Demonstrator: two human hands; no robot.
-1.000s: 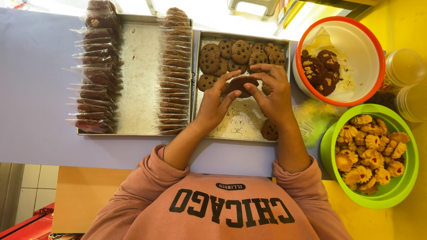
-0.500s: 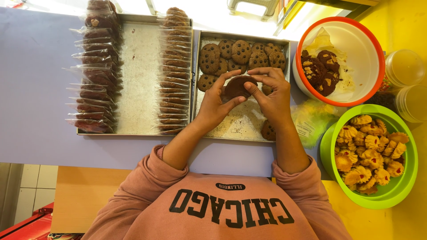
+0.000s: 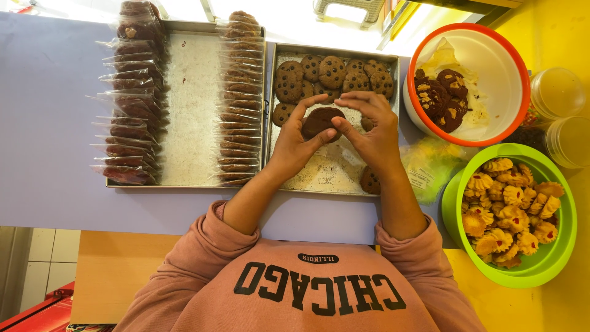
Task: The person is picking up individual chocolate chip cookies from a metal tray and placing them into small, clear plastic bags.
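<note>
You held a dark brown cookie (image 3: pixel 321 120) between both hands, above the right-hand metal tray (image 3: pixel 332 172). Your left hand (image 3: pixel 296 138) gripped it from the left, thumb under its lower edge and fingers curled over the top. Your right hand (image 3: pixel 369 126) pinched its right edge with thumb and fingertips, the other fingers bent close above it. Both hands were closed on that one cookie, with no gap between them and it.

In the tray beneath, a cluster of chocolate chip cookies (image 3: pixel 332 74) lay along the far end, just beyond your fingers, and one lone cookie (image 3: pixel 369 179) sat near the close edge by your right wrist. The rest of that tray's floor was bare metal dusted with crumbs.

To the left, touching it, a second metal tray (image 3: pixel 193 110) carried two rows of cookies sealed in clear plastic sleeves: a row of wrapped dark cookies (image 3: pixel 132 92) down its left side and a row of wrapped brown cookies (image 3: pixel 238 98) down its right side, beside your left hand.

Right of the trays stood a white bowl with an orange rim (image 3: pixel 510 67), lined with paper and holding dark cookies. Nearer to you was a green bowl (image 3: pixel 553 264) of pale yellow swirl cookies with red centres. A crumpled clear bag with a yellowish label (image 3: pixel 430 169) lay between the tray and the green bowl. Two clear round tubs (image 3: pixel 562 117) stood at the far right. All of it rested on the pale purple worktop (image 3: pixel 49 135).
</note>
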